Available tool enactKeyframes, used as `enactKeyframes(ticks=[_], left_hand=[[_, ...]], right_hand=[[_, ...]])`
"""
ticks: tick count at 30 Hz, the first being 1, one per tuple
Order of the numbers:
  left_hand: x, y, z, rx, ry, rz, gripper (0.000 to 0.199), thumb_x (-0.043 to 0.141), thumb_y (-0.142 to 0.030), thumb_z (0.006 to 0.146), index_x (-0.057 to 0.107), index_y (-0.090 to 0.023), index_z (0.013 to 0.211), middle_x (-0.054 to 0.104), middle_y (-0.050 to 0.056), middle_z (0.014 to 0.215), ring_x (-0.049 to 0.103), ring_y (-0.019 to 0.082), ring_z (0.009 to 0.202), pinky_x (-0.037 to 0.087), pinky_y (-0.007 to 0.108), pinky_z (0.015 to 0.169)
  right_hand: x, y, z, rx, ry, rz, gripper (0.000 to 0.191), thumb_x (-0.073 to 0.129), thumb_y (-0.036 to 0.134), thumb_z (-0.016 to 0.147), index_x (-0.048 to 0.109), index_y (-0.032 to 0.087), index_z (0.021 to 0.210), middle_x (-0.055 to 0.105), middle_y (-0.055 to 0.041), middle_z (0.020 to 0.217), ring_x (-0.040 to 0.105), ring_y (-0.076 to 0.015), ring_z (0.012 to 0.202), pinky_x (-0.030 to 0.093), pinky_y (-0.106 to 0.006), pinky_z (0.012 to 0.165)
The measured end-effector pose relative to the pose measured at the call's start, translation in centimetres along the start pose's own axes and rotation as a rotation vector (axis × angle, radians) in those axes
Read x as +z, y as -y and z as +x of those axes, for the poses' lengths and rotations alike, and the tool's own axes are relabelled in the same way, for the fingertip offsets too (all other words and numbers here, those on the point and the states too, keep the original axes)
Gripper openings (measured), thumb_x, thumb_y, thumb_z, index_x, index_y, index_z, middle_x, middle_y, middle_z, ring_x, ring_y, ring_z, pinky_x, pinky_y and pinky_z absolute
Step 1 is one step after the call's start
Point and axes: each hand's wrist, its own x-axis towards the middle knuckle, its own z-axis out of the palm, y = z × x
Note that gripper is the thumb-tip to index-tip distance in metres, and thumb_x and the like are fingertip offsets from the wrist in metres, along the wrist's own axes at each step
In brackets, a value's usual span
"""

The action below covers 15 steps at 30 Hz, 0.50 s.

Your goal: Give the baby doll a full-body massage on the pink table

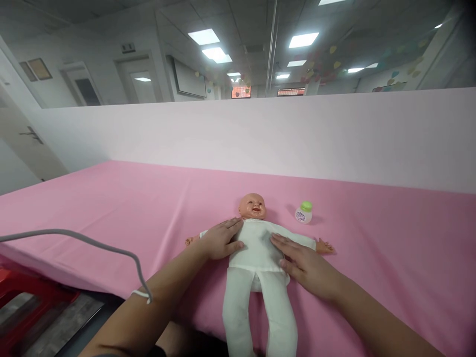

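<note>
A baby doll (pixel 256 248) with a hard plastic head and a white cloth body lies on its back on the pink-covered table (pixel 122 203). Its arms stretch out to both sides and its legs point towards me. My left hand (pixel 222 239) rests on the left side of its chest, fingers extended and laid flat. On the right side of its torso lies my right hand (pixel 302 263), with the fingers stretched out on the cloth. Neither hand grips anything. A small clear bottle with a green cap (pixel 304 213) stands beyond the doll's outstretched arm on the right.
A grey cable (pixel 89 241) hangs across the left, passing by my left forearm. Below the table's left edge is a red stool (pixel 33 292). A white wall (pixel 260 136) with glass above it borders the table's far side. A door (pixel 28 144) is at the left.
</note>
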Motion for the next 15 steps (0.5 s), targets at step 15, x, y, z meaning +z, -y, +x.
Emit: enactKeyframes(ticks=[15], left_hand=[[-0.2, -0.2, -0.6, -0.063, 0.086, -0.036, 0.143, 0.067, -0.094, 0.063, 0.015, -0.012, 0.169, 0.013, 0.022, 0.173, 0.017, 0.043, 0.160, 0.016, 0.054, 0.131]], right_hand=[[0.2, 2.0, 2.2, -0.368, 0.156, -0.037, 0.070, 0.050, 0.059, 0.104, 0.031, 0.030, 0.166, 0.028, -0.0052, 0.172, 0.024, -0.0337, 0.160, 0.021, -0.060, 0.129]])
